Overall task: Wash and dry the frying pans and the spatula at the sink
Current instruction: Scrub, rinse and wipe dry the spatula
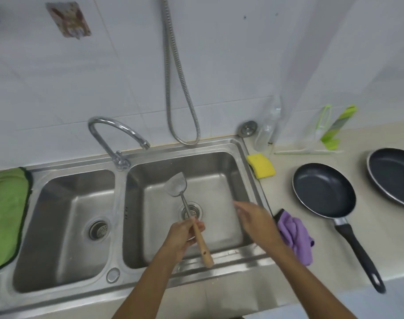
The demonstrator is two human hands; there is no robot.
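**Spatula in left hand over the sink, both pans parked to its right**

Left hand [182, 233] grips the spatula [184, 202] by the top of its wooden handle, fingers curled round it. The spatula hangs over the right basin of the sink [219, 161]. Its metal blade points to the back of the sink and its shaft crosses above that basin's drain [191, 211]. The handle end sticks out over the sink's front rim.

Right hand [256, 222] is over the right side of the same basin. Its fingers are stretched out and loose and hold nothing. It's a bit motion-blurred.

Faucet [118, 132] sits at the back of the sink on the divider, spout over the right basin. I can't see any water running.

Right of the sink, on the counter:
- yellow sponge [262, 165] just beside the back right corner
- purple cloth [295, 236] bunched at the right rim, near the front
- small frying pan [323, 192] further right, upright, handle toward the counter's front edge
- second frying pan [394, 173] beyond it, partly cut off by the frame

Green cloth [5, 215] lies left of the sink, against the left basin's rim.

Metal hose [173, 77] loops down the wall behind the sink.
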